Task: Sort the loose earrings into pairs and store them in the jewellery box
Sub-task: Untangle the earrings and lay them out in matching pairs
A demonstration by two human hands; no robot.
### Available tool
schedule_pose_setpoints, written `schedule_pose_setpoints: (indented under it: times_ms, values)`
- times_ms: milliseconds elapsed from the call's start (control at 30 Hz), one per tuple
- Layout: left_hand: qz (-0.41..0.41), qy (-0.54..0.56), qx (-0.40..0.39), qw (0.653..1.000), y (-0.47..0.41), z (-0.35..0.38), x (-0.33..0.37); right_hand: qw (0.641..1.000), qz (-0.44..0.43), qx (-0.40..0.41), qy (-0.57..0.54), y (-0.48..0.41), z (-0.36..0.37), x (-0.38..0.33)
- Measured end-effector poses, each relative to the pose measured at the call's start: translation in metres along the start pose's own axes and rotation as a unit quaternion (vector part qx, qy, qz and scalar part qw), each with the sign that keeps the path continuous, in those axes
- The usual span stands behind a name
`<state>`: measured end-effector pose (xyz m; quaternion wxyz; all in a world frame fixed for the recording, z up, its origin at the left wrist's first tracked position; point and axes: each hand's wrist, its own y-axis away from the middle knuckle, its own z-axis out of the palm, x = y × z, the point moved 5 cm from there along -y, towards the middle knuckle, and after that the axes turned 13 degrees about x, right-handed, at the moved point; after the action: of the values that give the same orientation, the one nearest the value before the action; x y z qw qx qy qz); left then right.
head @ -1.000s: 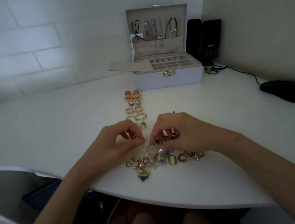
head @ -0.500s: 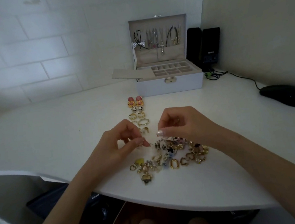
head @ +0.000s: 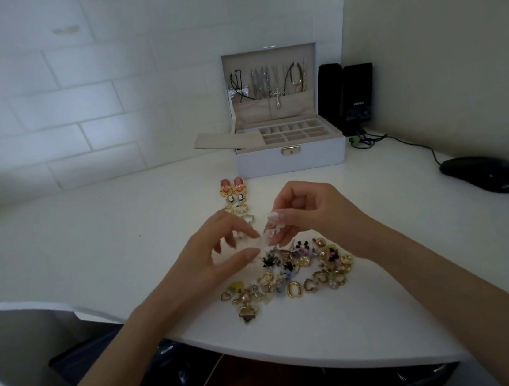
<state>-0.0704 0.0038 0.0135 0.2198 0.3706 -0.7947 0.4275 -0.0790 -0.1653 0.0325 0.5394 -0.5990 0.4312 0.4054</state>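
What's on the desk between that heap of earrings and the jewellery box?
In the head view, a column of paired earrings lies there, pink pair nearest the box. The right hand, pinching a pale earring, and left hand hover above its heap end.

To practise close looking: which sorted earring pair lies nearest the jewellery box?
The pink-and-gold pair, heading the column; the other pairs lack pink and lie farther from the jewellery box.
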Motion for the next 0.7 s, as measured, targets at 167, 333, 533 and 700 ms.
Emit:
schedule_pose_setpoints:
  times_ms: [167,333,533,700]
  values:
    - [-0.022,0.022,0.044,0.999,-0.011,0.02,0.014,1.0,-0.012,0.02,-0.019,-0.001,-0.004,-0.003]
    - [-0.019,0.084,0.09,0.992,-0.017,0.012,0.017,0.999,-0.022,0.035,-0.019,-0.004,-0.011,-0.004]
    - [-0.018,0.097,0.104,0.99,-0.02,0.004,0.018,0.997,-0.035,0.063,0.007,-0.004,-0.016,-0.006]
    - [-0.025,0.12,0.123,0.985,-0.021,0.001,0.019,0.996,-0.034,0.077,0.01,-0.005,-0.019,-0.006]
